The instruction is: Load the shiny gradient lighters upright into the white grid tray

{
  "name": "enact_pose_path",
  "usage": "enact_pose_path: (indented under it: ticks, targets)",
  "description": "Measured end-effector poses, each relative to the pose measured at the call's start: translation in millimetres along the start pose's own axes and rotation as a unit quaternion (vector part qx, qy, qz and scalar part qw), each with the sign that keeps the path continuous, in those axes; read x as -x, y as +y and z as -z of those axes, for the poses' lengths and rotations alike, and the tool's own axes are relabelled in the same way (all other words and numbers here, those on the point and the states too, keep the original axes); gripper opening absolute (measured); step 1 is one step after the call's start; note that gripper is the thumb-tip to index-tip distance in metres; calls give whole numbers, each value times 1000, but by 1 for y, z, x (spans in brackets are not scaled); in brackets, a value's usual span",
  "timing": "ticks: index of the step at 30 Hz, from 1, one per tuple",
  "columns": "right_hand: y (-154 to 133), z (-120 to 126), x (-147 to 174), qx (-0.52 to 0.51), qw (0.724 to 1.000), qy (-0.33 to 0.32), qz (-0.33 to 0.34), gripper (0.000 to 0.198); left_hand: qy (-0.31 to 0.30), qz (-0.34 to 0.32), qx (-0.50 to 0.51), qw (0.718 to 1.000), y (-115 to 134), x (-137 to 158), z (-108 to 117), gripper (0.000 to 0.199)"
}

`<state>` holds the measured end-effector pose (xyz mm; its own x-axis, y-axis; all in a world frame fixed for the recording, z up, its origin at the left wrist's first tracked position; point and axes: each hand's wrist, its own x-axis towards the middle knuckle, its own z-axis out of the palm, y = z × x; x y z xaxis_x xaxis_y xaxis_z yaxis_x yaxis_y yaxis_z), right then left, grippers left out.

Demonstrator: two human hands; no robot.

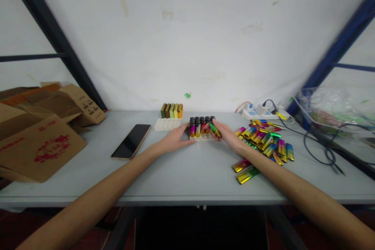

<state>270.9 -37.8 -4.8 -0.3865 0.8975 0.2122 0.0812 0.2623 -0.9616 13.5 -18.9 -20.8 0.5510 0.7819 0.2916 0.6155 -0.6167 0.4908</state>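
In front of me a white tray (202, 138) holds rows of upright lighters (197, 129) with black tops and shiny coloured bodies. My left hand (176, 139) grips this tray at its left side, thumb along the front edge. At the tray's right front corner, my right hand (225, 133) pinches a green and yellow lighter (215, 129), tilted and partly covered by the fingers. Under and beside my right forearm lies a loose pile of shiny multicoloured lighters (263, 140).
Behind my left hand are a white perforated tray (166, 124) and a block of gold-topped lighters (172, 111). A phone (131, 141) and cardboard boxes (43, 136) occupy the left. A power strip (259, 113), black cable (325, 152) and clear plastic bag (331, 105) sit at right.
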Motion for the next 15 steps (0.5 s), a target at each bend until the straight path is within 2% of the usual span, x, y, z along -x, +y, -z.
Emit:
enact_pose_path:
  ticks: [7,13,15]
  targets:
    - [-5,-1,2,108,989,-35,98,44,5,-11,19,1000,3,0,2,74]
    - [-8,-3,6,189,964,99,158,32,6,-20,24,999,1,0,1,75]
    - [-7,-2,7,218,955,120,159,30,5,-17,21,1000,0,0,0,76]
